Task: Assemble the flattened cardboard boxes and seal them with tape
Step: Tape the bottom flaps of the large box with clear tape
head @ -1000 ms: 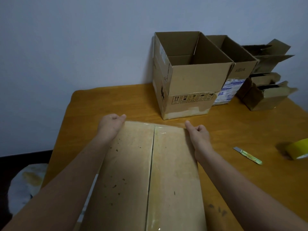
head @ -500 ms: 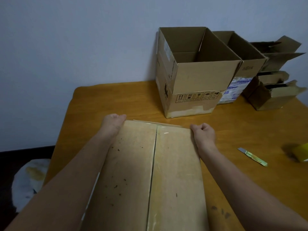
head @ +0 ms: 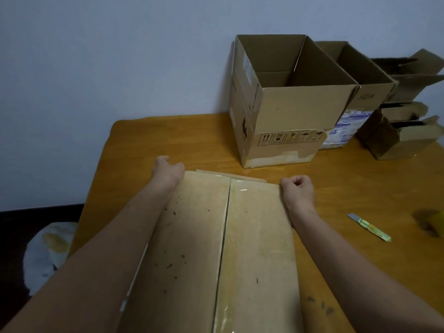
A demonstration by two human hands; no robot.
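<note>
Item one: taped box [head: 216, 248], near centre of the table [head: 149, 140], seam running near to far. Our left hand [head: 168, 170] grips its far left corner, fingers curled over the edge. Our right hand [head: 298, 191] is curled on its far right corner. We also log an open box [head: 300, 111] beyond, and a cutter [head: 368, 227] and tape roll [head: 436, 223] to the right.
</note>
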